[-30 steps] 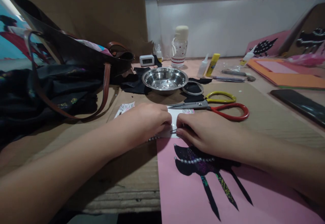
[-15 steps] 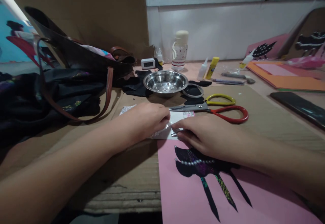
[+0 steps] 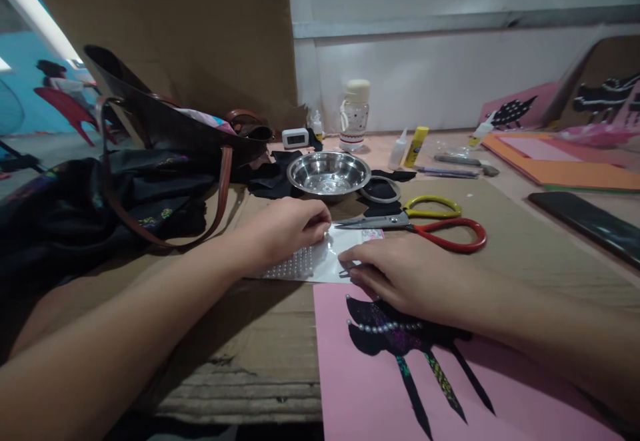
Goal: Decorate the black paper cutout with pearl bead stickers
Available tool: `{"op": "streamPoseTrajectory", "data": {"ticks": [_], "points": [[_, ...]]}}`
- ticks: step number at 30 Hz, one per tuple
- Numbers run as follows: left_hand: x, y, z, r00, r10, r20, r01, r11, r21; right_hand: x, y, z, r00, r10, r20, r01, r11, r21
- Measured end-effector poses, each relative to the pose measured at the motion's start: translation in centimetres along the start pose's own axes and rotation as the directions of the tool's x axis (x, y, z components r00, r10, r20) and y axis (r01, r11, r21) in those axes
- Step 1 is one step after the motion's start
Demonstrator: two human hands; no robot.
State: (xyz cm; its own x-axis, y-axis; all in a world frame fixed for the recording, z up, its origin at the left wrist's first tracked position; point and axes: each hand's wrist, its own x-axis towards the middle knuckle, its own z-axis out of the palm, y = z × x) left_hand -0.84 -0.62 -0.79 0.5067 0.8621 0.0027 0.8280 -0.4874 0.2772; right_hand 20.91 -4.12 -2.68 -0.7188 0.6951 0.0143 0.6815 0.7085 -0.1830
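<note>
My left hand point(image 3: 293, 229) pinches what looks like a small pearl bead point(image 3: 327, 233) between thumb and forefinger. Beneath it lies a white sheet of pearl beads point(image 3: 290, 266), partly covered by that hand. Tweezers point(image 3: 345, 272) are gripped in my right hand point(image 3: 387, 268), their tips just over the sheet's right part. Below the right hand, a pink paper point(image 3: 350, 388) bears a black fabric cut-out point(image 3: 370, 342) with a row of pearls and strips hanging down. Scissors point(image 3: 390, 220) with yellow and red handles rest right behind both hands.
Behind the scissors stand a steel bowl point(image 3: 329, 191) and a roll of tape point(image 3: 395, 191). Glue bottles, a glue stick point(image 3: 416, 146) and a water bottle point(image 3: 355, 118) are farther back. A bag point(image 3: 165, 128) sits left, a phone point(image 3: 590, 222) right.
My left hand has shifted slightly, its fingertips rising from the sheet, so more pearl rows show. My right hand stays nearly in place with the tweezers. The view has tilted up a little.
</note>
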Motion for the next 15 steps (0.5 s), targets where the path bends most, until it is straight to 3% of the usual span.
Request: {"op": "streamPoseTrajectory", "data": {"ticks": [7, 15], "points": [[0.2, -0.5, -0.2, 1.0, 0.0, -0.006, 0.0, 1.0, -0.003, 0.0, -0.3, 0.0, 1.0, 0.006, 0.004, -0.006, 1.0, -0.004], [0.9, -1.6, 0.6, 0.999, -0.02, -0.027, 0.016, 0.99, -0.137, 0.3, -0.1, -0.1, 0.999, 0.024, 0.024, -0.024, 1.0, 0.002]]}}
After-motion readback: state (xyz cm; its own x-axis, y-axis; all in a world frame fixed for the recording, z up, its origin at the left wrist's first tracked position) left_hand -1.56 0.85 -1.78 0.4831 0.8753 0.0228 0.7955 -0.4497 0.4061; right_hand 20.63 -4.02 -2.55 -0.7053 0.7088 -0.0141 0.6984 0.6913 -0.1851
